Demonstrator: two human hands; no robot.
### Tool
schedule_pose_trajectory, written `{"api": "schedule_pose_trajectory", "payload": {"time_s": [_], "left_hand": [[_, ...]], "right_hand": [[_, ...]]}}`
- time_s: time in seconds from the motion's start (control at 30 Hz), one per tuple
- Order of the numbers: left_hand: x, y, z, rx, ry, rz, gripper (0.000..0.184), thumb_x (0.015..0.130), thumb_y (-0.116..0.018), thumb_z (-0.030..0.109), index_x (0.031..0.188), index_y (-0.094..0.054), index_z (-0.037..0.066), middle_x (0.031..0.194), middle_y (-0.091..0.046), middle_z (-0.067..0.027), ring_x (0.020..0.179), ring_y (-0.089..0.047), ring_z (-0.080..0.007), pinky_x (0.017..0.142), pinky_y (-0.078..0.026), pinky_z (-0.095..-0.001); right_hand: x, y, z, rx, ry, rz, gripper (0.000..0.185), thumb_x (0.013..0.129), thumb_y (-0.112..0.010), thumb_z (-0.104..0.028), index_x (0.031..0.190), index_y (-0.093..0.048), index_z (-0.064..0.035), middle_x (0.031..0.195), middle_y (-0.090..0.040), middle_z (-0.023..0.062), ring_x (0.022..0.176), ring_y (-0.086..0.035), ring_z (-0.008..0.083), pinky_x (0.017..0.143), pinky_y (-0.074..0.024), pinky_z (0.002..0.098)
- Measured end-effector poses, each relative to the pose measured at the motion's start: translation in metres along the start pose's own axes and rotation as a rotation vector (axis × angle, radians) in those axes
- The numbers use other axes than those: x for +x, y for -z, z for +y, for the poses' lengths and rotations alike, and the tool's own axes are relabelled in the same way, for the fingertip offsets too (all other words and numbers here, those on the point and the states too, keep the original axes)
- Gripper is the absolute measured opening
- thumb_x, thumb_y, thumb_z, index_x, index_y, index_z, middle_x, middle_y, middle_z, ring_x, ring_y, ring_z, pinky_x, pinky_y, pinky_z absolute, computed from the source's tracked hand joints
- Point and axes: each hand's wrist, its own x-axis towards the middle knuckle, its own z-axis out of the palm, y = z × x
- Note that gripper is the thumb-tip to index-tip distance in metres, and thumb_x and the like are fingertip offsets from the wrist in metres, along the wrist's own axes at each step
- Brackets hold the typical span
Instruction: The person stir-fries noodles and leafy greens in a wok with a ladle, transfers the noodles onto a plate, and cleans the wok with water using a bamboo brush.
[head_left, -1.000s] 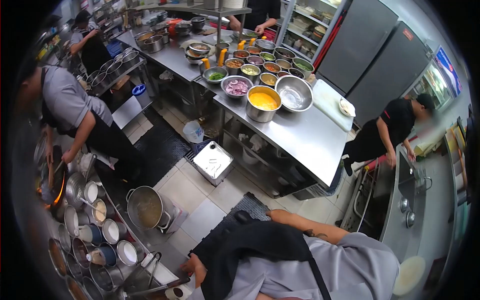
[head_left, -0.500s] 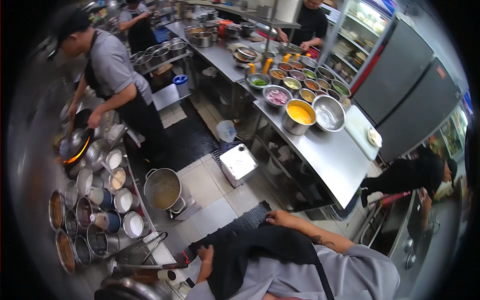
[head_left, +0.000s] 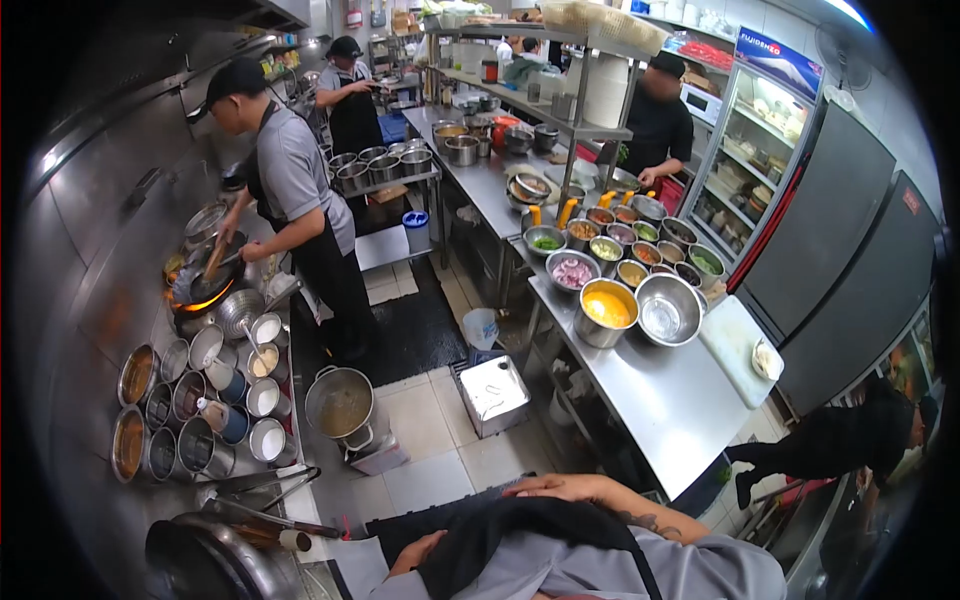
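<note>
My right hand (head_left: pixel 548 487) rests at the upper edge of my black apron (head_left: pixel 500 535), its fingers stretched out and lying flat, with nothing seen in it. At the apron's left side is my left hand (head_left: pixel 418 551), its fingers extended along the cloth and partly covered by it. Nothing shows in that hand either. Nearest to the left hand are long-handled metal utensils (head_left: pixel 270 515) on the counter and a large dark pan (head_left: pixel 190 555) at the lower left.
A stockpot (head_left: pixel 341 405) stands left of centre, near a square metal tin (head_left: pixel 494 394) on the floor. To the right runs a steel table (head_left: pixel 640 410) with bowls and a cutting board (head_left: pixel 735 345). At the left, a co-worker (head_left: pixel 300 180) handles a flaming wok (head_left: pixel 205 280).
My view has tilted up, showing more of the far kitchen. My right hand's fingers have straightened against the apron; my left hand sits lower in view, partly behind the cloth.
</note>
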Motion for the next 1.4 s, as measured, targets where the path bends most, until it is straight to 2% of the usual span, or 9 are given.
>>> {"api": "schedule_pose_trajectory", "payload": {"time_s": [0.3,0.47,0.57,0.67,0.77,0.93,1.13,1.33,1.4], "left_hand": [[-0.001,-0.016,0.072,0.052,-0.033,-0.049,0.039,0.077,-0.063,0.028,0.103,-0.062,-0.001,0.105,-0.063,-0.0191,0.101,-0.060,-0.0290,0.086,-0.048,-0.0376],[-0.004,0.004,0.145,0.073,-0.190,-0.037,0.037,0.077,-0.063,0.027,0.102,-0.063,0.000,0.105,-0.064,-0.0178,0.100,-0.061,-0.0279,0.086,-0.048,-0.0372],[-0.012,0.018,0.189,0.069,-0.318,-0.042,0.035,0.077,-0.064,0.026,0.101,-0.063,0.001,0.104,-0.064,-0.0170,0.099,-0.061,-0.0272,0.085,-0.048,-0.0370],[-0.021,0.026,0.230,0.067,-0.455,-0.071,0.034,0.077,-0.064,0.025,0.100,-0.064,0.001,0.104,-0.064,-0.0162,0.099,-0.061,-0.0266,0.085,-0.048,-0.0368],[-0.030,0.033,0.279,0.064,-0.601,-0.126,0.032,0.077,-0.064,0.025,0.100,-0.065,0.002,0.103,-0.065,-0.0155,0.098,-0.062,-0.0259,0.085,-0.049,-0.0365],[-0.044,0.029,0.337,0.075,-0.773,-0.218,0.030,0.077,-0.064,0.023,0.098,-0.066,0.003,0.102,-0.065,-0.0141,0.097,-0.062,-0.0248,0.084,-0.049,-0.0361],[-0.055,0.032,0.350,0.114,-0.849,-0.271,0.027,0.077,-0.064,0.022,0.097,-0.067,0.005,0.101,-0.066,-0.0126,0.096,-0.063,-0.0234,0.083,-0.049,-0.0356],[-0.066,0.040,0.347,0.187,-0.857,-0.305,0.024,0.077,-0.065,0.021,0.095,-0.068,0.006,0.100,-0.067,-0.0110,0.094,-0.063,-0.0221,0.083,-0.050,-0.0351],[-0.068,0.041,0.346,0.226,-0.850,-0.321,0.023,0.077,-0.065,0.020,0.095,-0.068,0.007,0.100,-0.067,-0.0104,0.094,-0.063,-0.0217,0.082,-0.050,-0.0350]], "right_hand": [[-0.063,0.006,-0.002,-0.049,0.143,0.007,0.048,0.100,-0.038,-0.034,0.136,-0.041,-0.0030,0.140,-0.041,0.0144,0.130,-0.038,0.0262,0.109,-0.0275,0.0334],[-0.074,0.011,-0.011,-0.086,0.343,-0.047,0.049,0.099,-0.042,-0.032,0.137,-0.039,-0.0011,0.138,-0.042,0.0160,0.131,-0.037,0.0286,0.108,-0.0274,0.0349],[-0.072,0.013,-0.038,0.043,0.437,-0.152,0.061,0.093,-0.048,-0.044,0.136,-0.042,-0.0014,0.141,-0.038,0.0182,0.133,-0.033,0.0330,0.110,-0.0221,0.0409],[-0.051,0.018,-0.052,0.157,0.415,-0.284,0.053,0.094,-0.050,-0.038,0.132,-0.047,0.0000,0.137,-0.045,0.0172,0.131,-0.037,0.0319,0.109,-0.0243,0.0410],[-0.009,0.013,-0.096,-0.074,0.235,-0.304,0.040,0.099,-0.045,-0.025,0.127,-0.050,0.0023,0.130,-0.051,0.0166,0.124,-0.045,0.0266,0.104,-0.0335,0.0342],[0.092,-0.064,-0.146,-0.416,0.564,-0.293,0.050,0.099,-0.041,-0.035,0.130,-0.046,0.0038,0.131,-0.047,0.0217,0.123,-0.045,0.0329,0.104,-0.0350,0.0363],[0.129,-0.080,-0.126,-0.536,0.513,-0.318,0.056,0.098,-0.039,-0.042,0.130,-0.044,0.0031,0.126,-0.049,0.0246,0.119,-0.047,0.0370,0.101,-0.0371,0.0384],[0.135,-0.054,-0.122,-0.639,0.011,-0.327,0.069,0.096,-0.035,-0.054,0.132,-0.042,0.0042,0.129,-0.048,0.0257,0.119,-0.047,0.0379,0.102,-0.0370,0.0389],[0.140,-0.064,-0.135,-0.637,0.139,-0.313,0.068,0.096,-0.035,-0.052,0.131,-0.041,0.0057,0.129,-0.048,0.0261,0.119,-0.047,0.0386,0.101,-0.0370,0.0391]]}}
